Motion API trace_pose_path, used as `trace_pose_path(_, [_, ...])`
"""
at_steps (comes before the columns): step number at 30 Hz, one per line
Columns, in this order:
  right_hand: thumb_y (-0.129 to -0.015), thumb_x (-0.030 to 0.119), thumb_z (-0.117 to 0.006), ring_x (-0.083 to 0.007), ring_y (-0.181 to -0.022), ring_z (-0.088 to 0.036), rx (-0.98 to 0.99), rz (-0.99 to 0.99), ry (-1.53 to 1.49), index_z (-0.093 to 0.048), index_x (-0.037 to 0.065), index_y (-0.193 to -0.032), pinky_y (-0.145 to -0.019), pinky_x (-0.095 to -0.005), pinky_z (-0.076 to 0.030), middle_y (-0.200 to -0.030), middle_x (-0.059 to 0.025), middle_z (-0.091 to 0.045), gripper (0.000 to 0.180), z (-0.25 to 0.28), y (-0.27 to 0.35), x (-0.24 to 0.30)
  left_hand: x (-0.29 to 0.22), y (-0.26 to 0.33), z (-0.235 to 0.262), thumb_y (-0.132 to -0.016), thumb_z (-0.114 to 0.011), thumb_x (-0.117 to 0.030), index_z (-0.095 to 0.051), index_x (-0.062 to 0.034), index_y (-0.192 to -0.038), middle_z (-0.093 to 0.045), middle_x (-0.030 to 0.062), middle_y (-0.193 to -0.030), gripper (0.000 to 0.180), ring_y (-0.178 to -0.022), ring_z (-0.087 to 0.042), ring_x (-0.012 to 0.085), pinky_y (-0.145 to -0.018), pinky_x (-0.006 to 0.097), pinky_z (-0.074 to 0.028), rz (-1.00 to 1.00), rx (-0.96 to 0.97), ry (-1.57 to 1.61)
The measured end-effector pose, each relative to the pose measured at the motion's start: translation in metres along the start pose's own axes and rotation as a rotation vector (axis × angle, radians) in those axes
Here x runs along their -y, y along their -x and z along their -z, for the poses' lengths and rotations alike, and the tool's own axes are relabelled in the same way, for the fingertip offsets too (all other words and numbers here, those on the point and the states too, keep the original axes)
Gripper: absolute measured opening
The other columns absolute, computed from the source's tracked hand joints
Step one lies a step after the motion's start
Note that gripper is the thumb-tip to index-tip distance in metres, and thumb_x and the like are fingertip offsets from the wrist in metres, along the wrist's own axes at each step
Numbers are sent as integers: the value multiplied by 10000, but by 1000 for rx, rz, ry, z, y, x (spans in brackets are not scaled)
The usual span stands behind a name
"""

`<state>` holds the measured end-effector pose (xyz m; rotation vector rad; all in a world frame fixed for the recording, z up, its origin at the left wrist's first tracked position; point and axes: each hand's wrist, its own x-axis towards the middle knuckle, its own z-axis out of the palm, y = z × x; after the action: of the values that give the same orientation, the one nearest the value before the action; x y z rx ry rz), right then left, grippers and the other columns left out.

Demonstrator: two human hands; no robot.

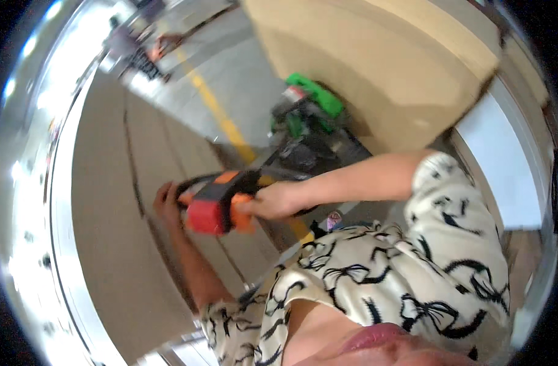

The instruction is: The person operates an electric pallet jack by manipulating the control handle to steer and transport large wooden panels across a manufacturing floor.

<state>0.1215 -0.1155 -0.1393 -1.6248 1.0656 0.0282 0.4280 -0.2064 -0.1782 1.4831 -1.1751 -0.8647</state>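
An orange and black power tool with a red block at its end is held between both hands, in front of a large cardboard box. My right hand is closed around the tool's orange grip. Reaching out from a bow-patterned sleeve, my left hand wraps the tool's far end against the box face. The picture is blurred and strongly tilted, so the tool's tip cannot be made out.
A second big cardboard box stands at the upper right. A green and black machine sits on the grey floor by a yellow line. Another person is far off at the upper left.
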Motion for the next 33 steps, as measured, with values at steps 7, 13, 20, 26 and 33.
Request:
trace_pose_path(7, [-817,731,-214,-311,-961,-564,-57,354,-321,-570,-24,-1083,-831,-379,-427,-987,-211,-603,875,45,22,18,-22,-56,-11,-830,-603,-94,-588,49,-858,-612,123,-951,147,-928,-562,197,-785,296,-454,-264,147,-152])
trace_pose_path(13, [-809,742,-214,-303,-969,-558,-165,322,-420,-567,-28,-1085,-834,-381,-423,-1006,-208,-598,891,26,-56,31,-5,-117,19,-772,-658,-12,-480,-44,-632,-609,103,-896,228,-991,-551,208,-797,289,-433,-219,84,51])
trace_pose_path(20, [-798,755,-214,-294,-978,-551,-358,291,-506,-564,-34,-1087,-838,-383,-418,-1028,-204,-592,910,7,-74,44,7,-142,17,-784,-646,-96,-611,-2,-844,-618,81,-845,118,-793,-576,182,-729,290,-459,-462,124,-107])
trace_pose_path(26, [-814,729,-248,-273,-925,-560,-372,321,-477,-561,-33,-1057,-802,-364,-435,-936,-178,-581,858,43,-43,58,-28,-175,-8,-771,-661,-64,-625,23,-753,-603,47,-731,96,-644,-534,112,-617,246,-441,-109,286,14])
trace_pose_path(33, [-804,717,-344,-348,-638,-606,-521,238,3,-579,-63,-829,-629,-415,-480,-632,-202,-595,816,37,-52,32,-37,-168,-47,-852,-599,-228,-584,24,-685,-531,26,-624,303,-564,-457,97,-530,252,-373,-256,368,-12])
